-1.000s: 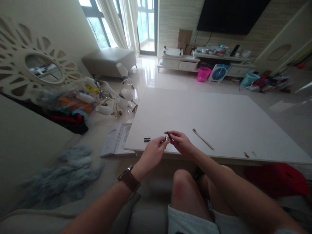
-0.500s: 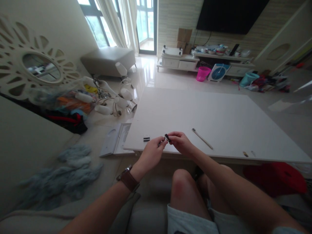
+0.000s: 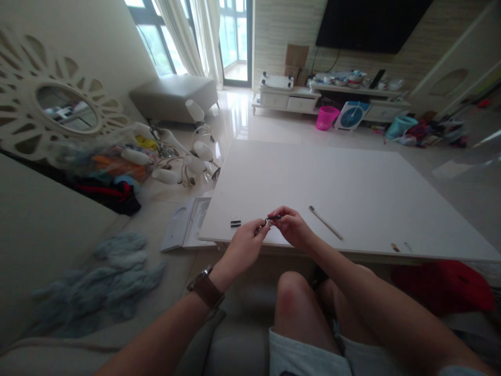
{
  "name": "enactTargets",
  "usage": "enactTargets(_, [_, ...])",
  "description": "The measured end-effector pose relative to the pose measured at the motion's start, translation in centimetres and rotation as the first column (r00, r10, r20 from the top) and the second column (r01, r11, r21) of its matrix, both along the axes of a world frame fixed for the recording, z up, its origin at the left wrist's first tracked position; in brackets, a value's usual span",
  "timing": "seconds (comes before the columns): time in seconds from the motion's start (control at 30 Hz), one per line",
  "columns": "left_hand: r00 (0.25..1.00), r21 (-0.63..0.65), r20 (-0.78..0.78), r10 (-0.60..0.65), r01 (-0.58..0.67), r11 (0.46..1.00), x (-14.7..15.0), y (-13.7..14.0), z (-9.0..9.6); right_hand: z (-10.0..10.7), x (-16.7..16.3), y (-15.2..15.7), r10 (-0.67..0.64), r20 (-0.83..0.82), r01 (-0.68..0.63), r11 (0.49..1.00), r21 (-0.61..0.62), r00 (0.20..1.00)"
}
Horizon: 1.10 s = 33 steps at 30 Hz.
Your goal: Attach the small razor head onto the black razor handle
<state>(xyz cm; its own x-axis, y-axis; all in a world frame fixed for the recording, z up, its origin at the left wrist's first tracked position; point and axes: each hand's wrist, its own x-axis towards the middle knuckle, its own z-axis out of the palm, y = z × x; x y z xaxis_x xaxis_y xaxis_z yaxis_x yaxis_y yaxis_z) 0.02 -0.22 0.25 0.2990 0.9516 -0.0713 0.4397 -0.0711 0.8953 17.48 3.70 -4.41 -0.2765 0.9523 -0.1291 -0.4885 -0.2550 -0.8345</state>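
The dark strip (image 3: 276, 217), steeper half a second ago, is near level at eight o'clock over the bench (image 3: 313, 177); right hand (image 3: 293, 227) pinches it, left hand (image 3: 246, 241) a shiny piece (image 3: 267, 222), suggesting realignment.

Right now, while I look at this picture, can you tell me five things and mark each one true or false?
1. The right hand holds a small dark piece. True.
2. The left hand lies flat on the table. False: the left hand pinches a small thing, partly hidden.
3. The brush is under the table. False: the brush lies on top of the table.
4. The left arm wears a brown-strapped watch. True.
5. The pink basket stands on the floor. True.
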Motion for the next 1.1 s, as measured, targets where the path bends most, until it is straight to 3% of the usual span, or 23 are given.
enactTargets(0.37, [1.0,0.023,0.003,0.007,-0.007,1.0,0.1,0.0,0.1,-0.2,-0.3,-0.1,-0.057,0.024,0.057,0.998,0.003,0.998])
enactTargets(0.53, [1.0,0.012,0.007,0.01,-0.01,1.0,0.1,0.1,0.1,-0.8,-0.2,0.1,-0.016,0.049,0.017,0.999,-0.03,0.999])
enactTargets(0.83, [1.0,-0.014,0.011,0.024,-0.023,1.0,0.1,0.2,-0.2,-1.3,0.2,0.3,-0.067,0.124,0.043,0.982,0.184,0.99])
enactTargets(1.1, [0.999,-0.015,0.044,0.02,-0.02,1.0,0.1,0.1,0.0,-1.4,0.7,0.4,-0.023,0.199,-0.037,0.956,0.291,0.98])
